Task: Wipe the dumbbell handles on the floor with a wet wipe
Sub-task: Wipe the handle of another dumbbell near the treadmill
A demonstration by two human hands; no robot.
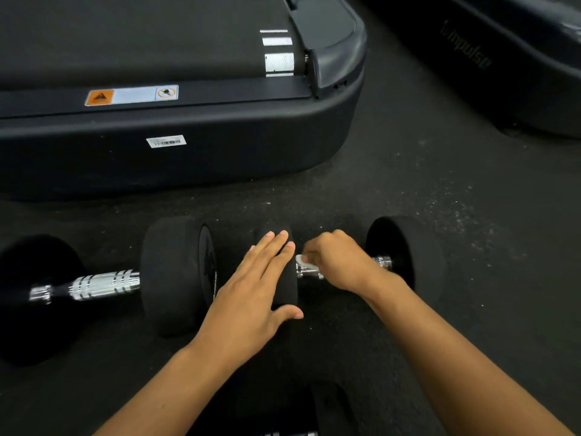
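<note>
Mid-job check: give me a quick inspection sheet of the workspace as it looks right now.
Surface: dark speckled rubber floor, pale flecks on it.
Job's things: right dumbbell lies on its side, chrome handle partly covered; wet wipe pressed on the handle; left dumbbell lies alongside, handle bare.
Clutter: a third dumbbell at the bottom edge, mostly cut off.
Grippers: left hand rests flat on the right dumbbell's inner head; right hand grips the wipe round the handle.
Cables: nothing seen.
Surroundings: treadmill behind, second machine at upper right.
</note>
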